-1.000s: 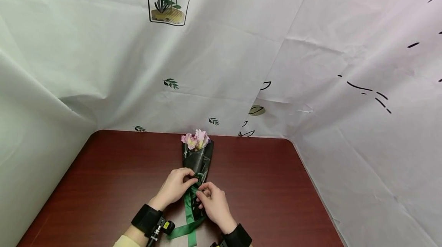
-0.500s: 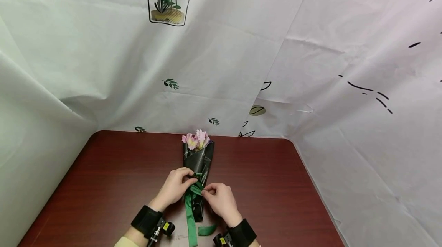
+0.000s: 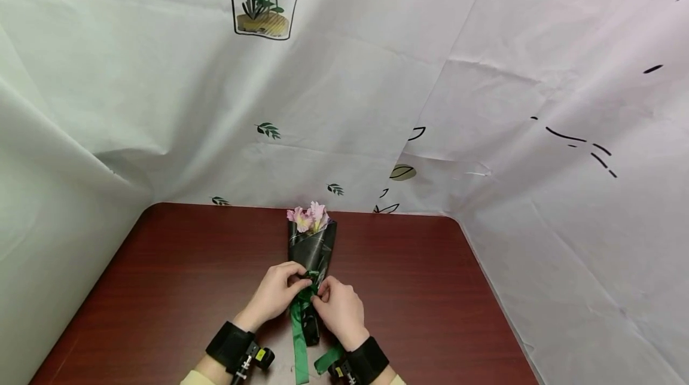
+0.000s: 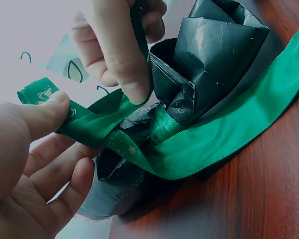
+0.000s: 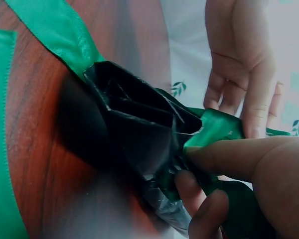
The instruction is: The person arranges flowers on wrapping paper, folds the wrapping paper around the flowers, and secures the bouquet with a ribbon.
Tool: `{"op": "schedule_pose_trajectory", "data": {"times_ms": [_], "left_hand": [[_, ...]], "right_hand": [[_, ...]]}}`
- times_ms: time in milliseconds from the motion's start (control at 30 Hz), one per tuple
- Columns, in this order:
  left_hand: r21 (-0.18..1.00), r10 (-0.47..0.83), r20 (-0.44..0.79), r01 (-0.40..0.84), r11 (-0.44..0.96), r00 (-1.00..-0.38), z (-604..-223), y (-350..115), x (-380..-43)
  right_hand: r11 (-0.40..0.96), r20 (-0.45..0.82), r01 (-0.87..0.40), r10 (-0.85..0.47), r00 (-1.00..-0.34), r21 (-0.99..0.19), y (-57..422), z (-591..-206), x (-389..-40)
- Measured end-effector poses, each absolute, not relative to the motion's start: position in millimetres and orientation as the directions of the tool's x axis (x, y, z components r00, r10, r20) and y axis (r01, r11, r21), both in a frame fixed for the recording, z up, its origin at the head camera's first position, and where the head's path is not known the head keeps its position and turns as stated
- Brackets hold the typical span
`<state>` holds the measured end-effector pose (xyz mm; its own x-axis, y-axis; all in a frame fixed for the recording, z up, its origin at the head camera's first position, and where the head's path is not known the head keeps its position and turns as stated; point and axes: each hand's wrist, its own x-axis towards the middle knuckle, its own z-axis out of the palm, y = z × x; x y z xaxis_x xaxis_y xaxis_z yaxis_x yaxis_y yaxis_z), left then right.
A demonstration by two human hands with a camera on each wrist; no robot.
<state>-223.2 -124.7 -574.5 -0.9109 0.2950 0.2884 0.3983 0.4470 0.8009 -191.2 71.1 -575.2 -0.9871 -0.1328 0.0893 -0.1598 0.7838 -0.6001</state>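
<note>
A bouquet of pink flowers in black wrapping paper lies on the table, blooms pointing away from me. Green satin ribbon circles its narrow lower part. My left hand pinches a folded loop of this ribbon between thumb and fingers, seen closely in the left wrist view. Close beside it, my right hand pinches the ribbon at the crossing over the wrap, thumb and index finger together. In the right wrist view, the wrap's folded open end faces the camera. Fingers partly hide the crossing.
The dark red wooden table has rounded far corners. White printed fabric hangs behind and at both sides. One ribbon tail runs toward me; another tail lies by the right wrist. Each wrist wears a black strap with a small camera.
My right hand drew ribbon out to the right, then came back in and up to the crossing. The loose tail shifted from lower left to lower right. My left hand stayed nearly still.
</note>
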Motion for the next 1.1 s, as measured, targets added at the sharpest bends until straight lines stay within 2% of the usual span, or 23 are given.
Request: {"op": "schedule_pose_trajectory", "data": {"times_ms": [400, 700, 867, 1100], "left_hand": [[0.816, 0.381, 0.302, 0.444, 0.371, -0.874, -576, -123, -222], [0.814, 0.452, 0.310, 0.479, 0.329, -0.837, -577, -126, -221], [0.795, 0.468, 0.346, 0.519, 0.314, -0.813, -579, -126, -221], [0.790, 0.482, 0.367, 0.540, 0.291, -0.796, -580, -127, -219]], "right_hand": [[0.839, 0.143, -0.173, -0.115, -0.983, -0.515, 67, -582, -195], [0.871, 0.274, -0.225, -0.109, -0.956, -0.437, 66, -585, -198], [0.860, 0.262, -0.221, -0.106, -0.959, -0.460, 67, -587, -199], [0.876, 0.263, -0.223, -0.115, -0.958, -0.428, 66, -589, -202]]}}
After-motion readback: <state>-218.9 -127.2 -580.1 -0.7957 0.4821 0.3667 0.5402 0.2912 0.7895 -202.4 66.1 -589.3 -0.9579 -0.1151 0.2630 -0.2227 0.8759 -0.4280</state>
